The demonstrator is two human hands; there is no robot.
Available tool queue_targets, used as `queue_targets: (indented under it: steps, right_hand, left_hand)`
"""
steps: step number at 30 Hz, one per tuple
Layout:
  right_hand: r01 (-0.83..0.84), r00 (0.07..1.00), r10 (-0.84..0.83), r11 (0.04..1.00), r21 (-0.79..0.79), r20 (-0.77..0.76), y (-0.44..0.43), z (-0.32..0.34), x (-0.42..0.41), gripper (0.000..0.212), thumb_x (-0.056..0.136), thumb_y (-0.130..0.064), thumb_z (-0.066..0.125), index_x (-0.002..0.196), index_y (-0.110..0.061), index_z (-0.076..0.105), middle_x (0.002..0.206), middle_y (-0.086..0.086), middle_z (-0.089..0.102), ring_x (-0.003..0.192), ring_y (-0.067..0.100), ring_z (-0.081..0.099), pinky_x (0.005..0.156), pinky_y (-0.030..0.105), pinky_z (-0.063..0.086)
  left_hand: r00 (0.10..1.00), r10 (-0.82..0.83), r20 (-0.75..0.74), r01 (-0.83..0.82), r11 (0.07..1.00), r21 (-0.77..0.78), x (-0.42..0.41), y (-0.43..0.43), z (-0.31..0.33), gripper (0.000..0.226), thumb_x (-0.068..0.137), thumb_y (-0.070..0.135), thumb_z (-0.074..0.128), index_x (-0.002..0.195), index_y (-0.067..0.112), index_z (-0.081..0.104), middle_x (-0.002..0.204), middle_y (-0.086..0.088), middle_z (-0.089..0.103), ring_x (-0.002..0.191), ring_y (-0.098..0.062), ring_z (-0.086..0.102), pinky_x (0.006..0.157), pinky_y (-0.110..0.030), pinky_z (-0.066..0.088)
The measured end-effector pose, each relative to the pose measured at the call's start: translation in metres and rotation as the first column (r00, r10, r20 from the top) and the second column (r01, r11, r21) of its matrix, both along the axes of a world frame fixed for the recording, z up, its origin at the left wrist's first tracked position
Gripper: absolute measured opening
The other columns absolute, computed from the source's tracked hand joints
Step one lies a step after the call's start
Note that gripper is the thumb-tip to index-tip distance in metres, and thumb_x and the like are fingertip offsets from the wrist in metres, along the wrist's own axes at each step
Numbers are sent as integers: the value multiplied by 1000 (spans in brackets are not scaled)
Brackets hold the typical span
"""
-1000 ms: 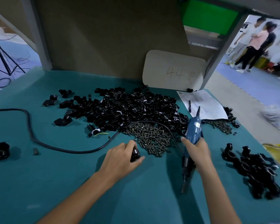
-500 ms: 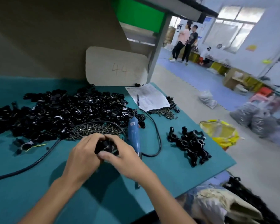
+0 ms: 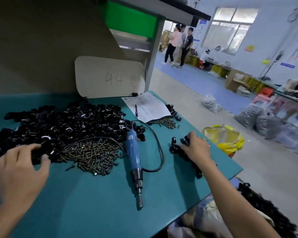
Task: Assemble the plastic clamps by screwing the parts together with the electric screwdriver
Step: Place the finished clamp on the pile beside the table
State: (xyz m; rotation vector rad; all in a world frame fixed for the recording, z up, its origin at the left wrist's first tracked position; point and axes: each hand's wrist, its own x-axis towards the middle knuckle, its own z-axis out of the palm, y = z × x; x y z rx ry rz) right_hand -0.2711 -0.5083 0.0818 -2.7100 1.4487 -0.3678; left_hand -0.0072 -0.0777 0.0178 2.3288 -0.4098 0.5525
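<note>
The blue electric screwdriver (image 3: 133, 152) lies on the teal table (image 3: 86, 200), its bit pointing at the near edge; neither hand touches it. A big pile of black clamp parts (image 3: 67, 124) covers the left and middle. In front of it is a heap of screws (image 3: 91, 152). My left hand (image 3: 22, 170) reaches into the pile's near edge, thumb and fingers curled round a black clamp part (image 3: 39, 154). My right hand (image 3: 197, 148) hovers over the small heap of assembled clamps (image 3: 175, 148) at the right, fingertips holding a black clamp (image 3: 186, 140).
The screwdriver's black cable (image 3: 159, 148) loops beside it. A paper sheet with a pen (image 3: 147, 107) and a second lot of screws (image 3: 167, 121) lie at the back right. A cardboard board (image 3: 110, 78) leans behind. The table ends just right of the clamps; a yellow bag (image 3: 225, 139) sits on the floor.
Both hands held one clamp at the middle. Now my right hand has carried it right to the assembled heap, and my left hand has gone left to the parts pile.
</note>
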Motion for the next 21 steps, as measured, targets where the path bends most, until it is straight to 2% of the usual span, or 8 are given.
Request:
queue_targets:
  steps: [2, 6, 9, 12, 15, 17, 19, 21]
  right_hand:
    - [15, 996, -15, 1000, -6, -83, -4, -9, 4, 37, 99, -49, 56, 115, -16, 57, 117, 10, 68, 113, 36, 52, 91, 42, 41]
    - [-24, 998, 27, 998, -56, 59, 13, -7, 31, 41, 101, -40, 54, 134, -16, 60, 138, 9, 59, 130, 35, 46, 110, 44, 35]
    - [-226, 964, 225, 974, -5, 143, 48, 2, 68, 42, 102, -39, 55, 138, -17, 57, 141, 7, 56, 132, 30, 44, 114, 43, 35]
    - [-468, 875, 443, 877, 106, 197, 95, 6, 111, 45, 102, -39, 55, 141, -18, 53, 141, 6, 54, 132, 28, 44, 113, 42, 38]
    - [-647, 762, 624, 742, 173, 173, 144, -2, 153, 48, 102, -39, 55, 146, -20, 49, 146, 8, 49, 135, 32, 41, 113, 44, 36]
    - [-696, 711, 701, 688, 206, 62, 170, -15, 174, 53, 103, -42, 52, 151, -22, 43, 156, 12, 39, 141, 37, 35, 115, 49, 33]
    - [-695, 694, 717, 690, 200, -61, 187, -31, 185, 53, 106, -47, 45, 153, -21, 40, 163, 17, 26, 146, 40, 25, 116, 56, 30]
    - [-685, 714, 694, 720, 112, -95, 195, -42, 189, 50, 108, -46, 42, 148, -17, 46, 162, 20, 27, 143, 44, 27, 113, 57, 33]
  left_hand:
    - [994, 67, -87, -71, 997, -39, 12, 12, -5, 55, 87, 56, 37, 136, 31, 43, 141, -2, 43, 131, -33, 44, 102, -59, 45]
    - [970, 173, -173, -159, 983, 97, 35, 37, -24, 76, 80, 65, 39, 150, 41, 22, 157, -11, 31, 137, -44, 39, 101, -67, 42]
    - [958, 192, -214, -132, 955, 264, 32, 40, -22, 80, 82, 70, 49, 147, 27, 34, 138, -28, 49, 121, -54, 48, 90, -69, 46]
    - [962, 191, -196, -115, 933, 342, 26, 33, -17, 59, 88, 48, 66, 135, 18, 49, 114, -26, 64, 103, -52, 57, 82, -65, 48]
    - [964, 188, -186, -138, 958, 251, 26, 31, -14, 50, 93, 41, 61, 134, 13, 53, 119, -29, 61, 110, -54, 52, 87, -65, 44]
    - [972, 167, -164, -148, 981, 122, 29, 31, -14, 51, 96, 34, 59, 135, 4, 49, 121, -35, 58, 115, -55, 48, 96, -66, 38]
    - [981, 154, -118, -157, 987, -17, 28, 30, -11, 47, 98, 27, 58, 133, -4, 47, 123, -37, 54, 120, -55, 44, 101, -67, 32]
    - [984, 143, -103, -157, 977, -143, 23, 30, -6, 40, 101, 22, 54, 130, -3, 46, 127, -35, 51, 122, -53, 42, 102, -66, 33]
